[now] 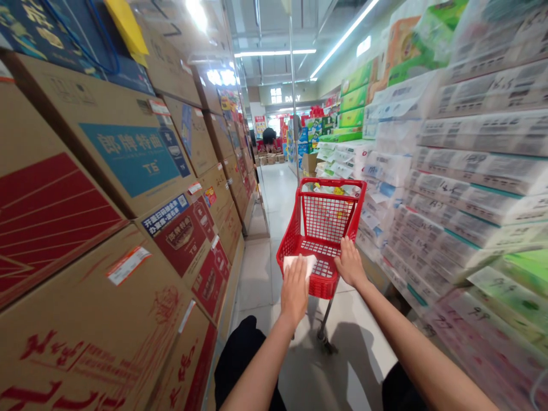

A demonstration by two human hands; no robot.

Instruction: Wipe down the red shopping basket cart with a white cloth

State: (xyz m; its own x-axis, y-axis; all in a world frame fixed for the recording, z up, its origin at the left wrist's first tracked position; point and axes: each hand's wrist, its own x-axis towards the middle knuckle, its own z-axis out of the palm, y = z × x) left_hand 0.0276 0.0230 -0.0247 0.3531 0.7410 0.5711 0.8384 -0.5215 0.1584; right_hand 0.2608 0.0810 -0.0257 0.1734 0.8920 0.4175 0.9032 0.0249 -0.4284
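A red plastic shopping cart (pixel 322 220) stands in a narrow store aisle right in front of me. My left hand (pixel 294 290) rests on the cart's near rim, fingers pressed over a white folded paper (pixel 299 264). My right hand (pixel 350 262) grips the right end of the same rim. A few packaged goods (pixel 331 190) lie in the cart's upper basket.
Stacked cardboard boxes (pixel 128 228) wall the left side. Wrapped tissue packs (pixel 462 188) fill the right shelves close to the cart. The white tiled floor (pixel 278 194) runs ahead to more displays, where a person (pixel 269 137) bends over far down the aisle.
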